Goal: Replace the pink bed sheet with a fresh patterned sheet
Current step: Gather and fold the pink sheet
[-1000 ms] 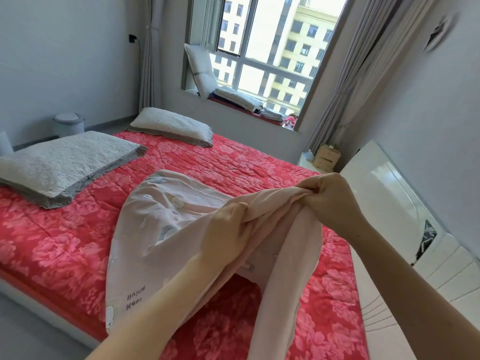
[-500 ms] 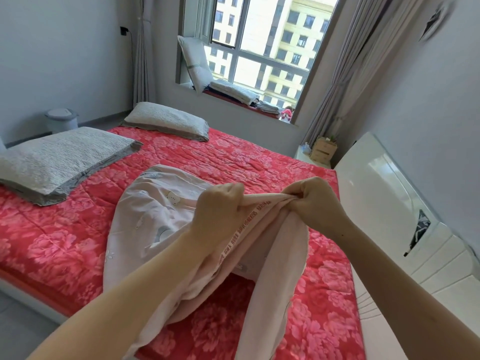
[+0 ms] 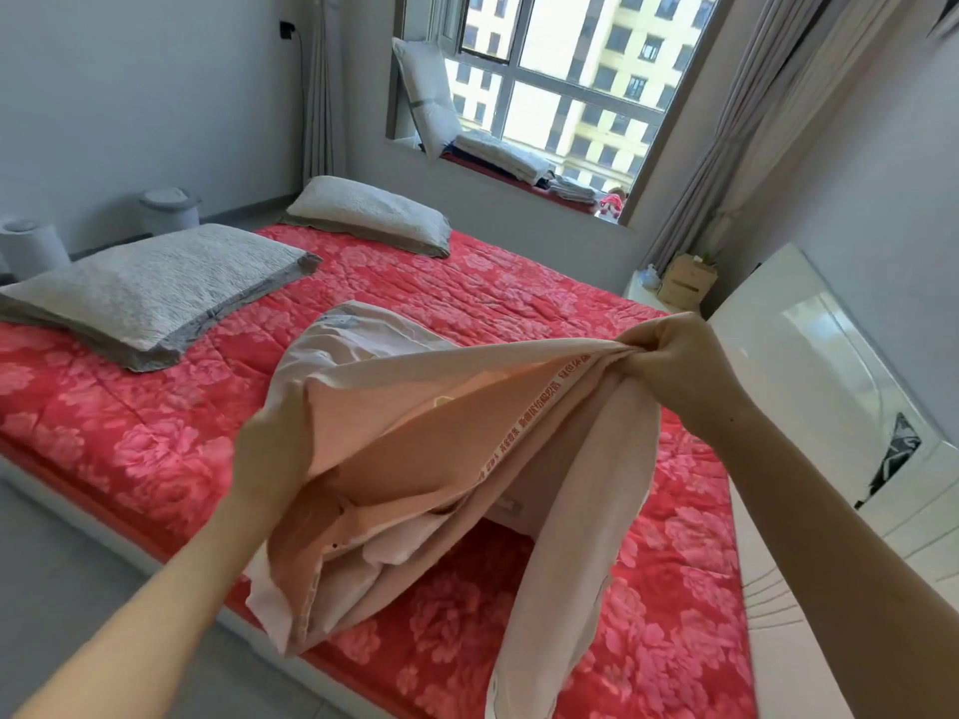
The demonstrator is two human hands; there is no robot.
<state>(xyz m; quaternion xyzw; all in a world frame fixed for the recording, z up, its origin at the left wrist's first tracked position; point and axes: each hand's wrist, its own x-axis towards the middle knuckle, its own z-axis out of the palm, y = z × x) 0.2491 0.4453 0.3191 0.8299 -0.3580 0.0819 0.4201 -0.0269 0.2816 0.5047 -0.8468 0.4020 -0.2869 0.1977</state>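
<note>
A pale pink patterned sheet (image 3: 410,402), still partly folded, is lifted above a bed covered by a red floral quilted cover (image 3: 155,433). My right hand (image 3: 669,355) pinches a bunched edge of the sheet, near a strip of red printed lettering. My left hand (image 3: 270,448) grips the sheet's edge lower and to the left, with its fingers hidden behind the cloth. The sheet is stretched between both hands, and its folded layers hang down onto the bed.
Two grey pillows (image 3: 155,288) (image 3: 368,212) lie on the bed's far side. A white headboard (image 3: 809,386) stands at the right. A window sill (image 3: 519,163) holds a cushion and folded linen. Two small bins (image 3: 171,210) stand by the left wall. Grey floor lies at the near left.
My hands have moved apart along the sheet's edge, the left one down and leftward, opening the fold and showing the sheet's inner side.
</note>
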